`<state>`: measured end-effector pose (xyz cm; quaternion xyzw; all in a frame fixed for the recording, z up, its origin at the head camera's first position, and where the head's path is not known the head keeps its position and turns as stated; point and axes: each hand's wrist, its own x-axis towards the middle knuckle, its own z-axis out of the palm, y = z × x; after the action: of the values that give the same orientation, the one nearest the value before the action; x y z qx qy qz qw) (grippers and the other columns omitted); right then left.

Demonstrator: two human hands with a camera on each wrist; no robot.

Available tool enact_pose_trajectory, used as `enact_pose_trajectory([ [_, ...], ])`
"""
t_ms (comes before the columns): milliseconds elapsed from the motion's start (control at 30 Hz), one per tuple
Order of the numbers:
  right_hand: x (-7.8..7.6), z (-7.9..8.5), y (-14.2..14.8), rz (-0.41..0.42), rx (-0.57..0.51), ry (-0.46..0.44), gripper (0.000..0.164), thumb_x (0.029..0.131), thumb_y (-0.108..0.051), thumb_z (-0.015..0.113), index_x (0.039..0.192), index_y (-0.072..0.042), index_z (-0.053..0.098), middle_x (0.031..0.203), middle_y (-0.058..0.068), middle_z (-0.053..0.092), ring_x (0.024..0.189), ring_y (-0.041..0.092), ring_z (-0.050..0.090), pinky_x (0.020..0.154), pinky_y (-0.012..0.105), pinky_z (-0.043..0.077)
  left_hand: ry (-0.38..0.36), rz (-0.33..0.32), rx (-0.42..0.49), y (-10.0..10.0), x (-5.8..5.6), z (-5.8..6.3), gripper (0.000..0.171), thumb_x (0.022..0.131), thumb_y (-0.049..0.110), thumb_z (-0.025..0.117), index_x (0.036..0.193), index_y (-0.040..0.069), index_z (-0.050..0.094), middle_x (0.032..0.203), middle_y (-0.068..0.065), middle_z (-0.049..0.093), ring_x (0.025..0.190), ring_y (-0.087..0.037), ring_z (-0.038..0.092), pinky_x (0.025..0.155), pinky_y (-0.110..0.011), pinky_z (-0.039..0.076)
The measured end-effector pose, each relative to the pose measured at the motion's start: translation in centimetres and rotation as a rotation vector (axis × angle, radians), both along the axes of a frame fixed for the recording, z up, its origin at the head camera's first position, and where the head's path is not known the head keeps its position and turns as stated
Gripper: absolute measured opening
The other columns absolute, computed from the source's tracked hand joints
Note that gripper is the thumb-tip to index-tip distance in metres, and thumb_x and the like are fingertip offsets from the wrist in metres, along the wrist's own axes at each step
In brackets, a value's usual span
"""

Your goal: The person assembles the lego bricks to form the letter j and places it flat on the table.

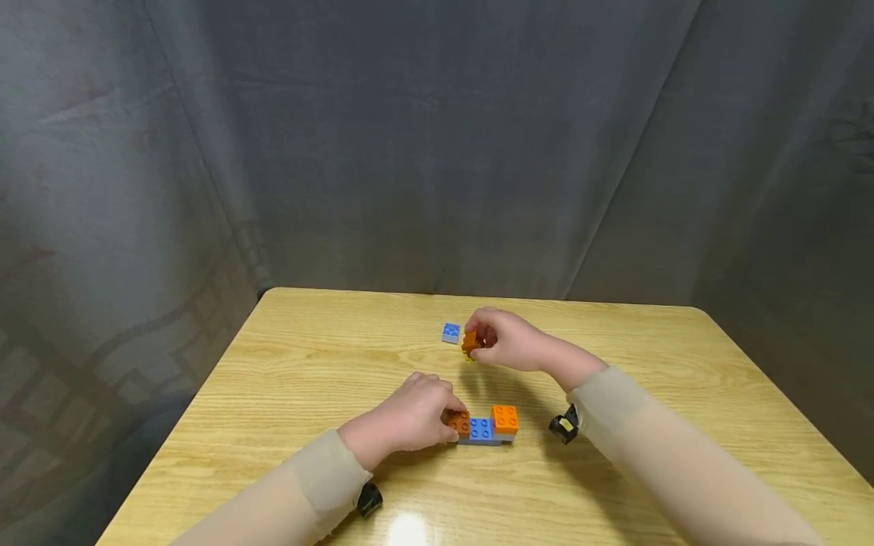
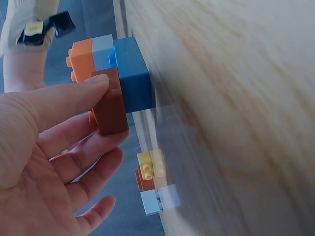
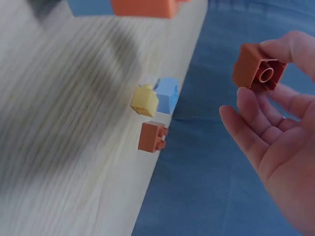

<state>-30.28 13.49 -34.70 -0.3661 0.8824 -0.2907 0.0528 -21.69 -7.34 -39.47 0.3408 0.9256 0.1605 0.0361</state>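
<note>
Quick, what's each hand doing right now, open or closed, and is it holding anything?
Left hand: closed, pinching a brown brick.
Right hand: closed, holding another brown brick, its hollow underside showing.

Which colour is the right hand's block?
Reddish brown; the block shows best in the right wrist view.

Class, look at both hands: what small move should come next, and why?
Probably, the right hand should carry its brown brick to the blue base and set it on the bare studs: the brick's hollow underside shows, the base's middle studs are uncovered, and the left hand pinches another brown brick at the base's left end.
</note>
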Motion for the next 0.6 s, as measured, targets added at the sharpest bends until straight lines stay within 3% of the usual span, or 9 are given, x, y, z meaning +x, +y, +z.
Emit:
enact_pose_trajectory([
  [167,1.9,0.7,1.9,-0.037,-0.061,-0.021,0.034,0.087,-0.006,0.072,0.121,-0.008,0.069,0.092,0.001,0.055,0.078,0.019,0.049,0.069,0.032,0.045,-0.014,0.006,-0.003,0.0,-0.1,0.0,0.033,0.081,0.031,0.082,0.112,0.02,0.077,0.09,0.013,0.06,0.093,-0.011,0.055,0.096,-0.035,0.037],
  [433,4.0,1.0,4.0,-0.048,-0.146,-0.062,0.025,0.087,-0.004,0.072,0.11,-0.012,0.065,0.096,-0.001,0.061,0.081,0.02,0.055,0.074,0.032,0.05,-0.012,0.01,0.011,0.0,-0.4,0.0,0.034,0.081,0.03,0.083,0.112,0.019,0.077,0.09,0.013,0.061,0.091,-0.011,0.055,0.095,-0.035,0.037],
  [600,5.2,0.4,4.6,-0.041,-0.147,-0.099,0.025,0.087,-0.008,0.075,0.108,-0.012,0.061,0.093,-0.002,0.063,0.084,0.02,0.058,0.079,0.04,0.05,-0.005,0.006,0.02,0.0,-0.6,-0.1,0.035,0.081,0.03,0.083,0.113,0.018,0.077,0.094,0.012,0.064,0.096,-0.011,0.057,0.096,-0.034,0.038],
])
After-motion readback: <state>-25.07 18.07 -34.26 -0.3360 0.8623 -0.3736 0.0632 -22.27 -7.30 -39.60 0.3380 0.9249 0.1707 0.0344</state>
